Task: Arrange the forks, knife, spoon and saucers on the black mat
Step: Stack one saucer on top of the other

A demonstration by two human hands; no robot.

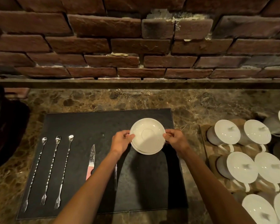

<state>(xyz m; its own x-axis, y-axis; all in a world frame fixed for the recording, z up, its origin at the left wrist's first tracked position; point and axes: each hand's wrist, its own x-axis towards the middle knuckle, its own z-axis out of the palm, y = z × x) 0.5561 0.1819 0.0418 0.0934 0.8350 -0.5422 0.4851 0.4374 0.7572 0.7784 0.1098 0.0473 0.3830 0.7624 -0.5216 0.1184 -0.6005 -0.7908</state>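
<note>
Far left, at the frame edge: a dark rounded object point(5, 126) on the marble worktop point(103, 99). Brick wall point(136, 46) behind.

On the black mat point(81, 123), left part: three long twisted-stem forks point(34, 173), point(50, 170), point(64, 172), side by side, roughly parallel, apart from one another, prongs toward the near edge, small spoon-like ends pointing away. Just right of them, a knife point(91, 160) with a pink handle, blade tip pointing away, lying flat on the mat. Next, a thin metal stem point(115, 177), mostly hidden by the left forearm; cannot tell which utensil.

Left hand point(122, 140) closed on the left rim of the saucers point(147, 136), thumb on top, fingers curled under. Saucers white, stacked, at least two by the rims showing at the near edge, over the right part of the mat; lifted or resting, cannot tell. Right hand point(174, 138) closed on the right rim likewise, thumb on top.

Right of the mat, on the worktop: white lidded cups point(242, 167) with handles, close together in rows.
</note>
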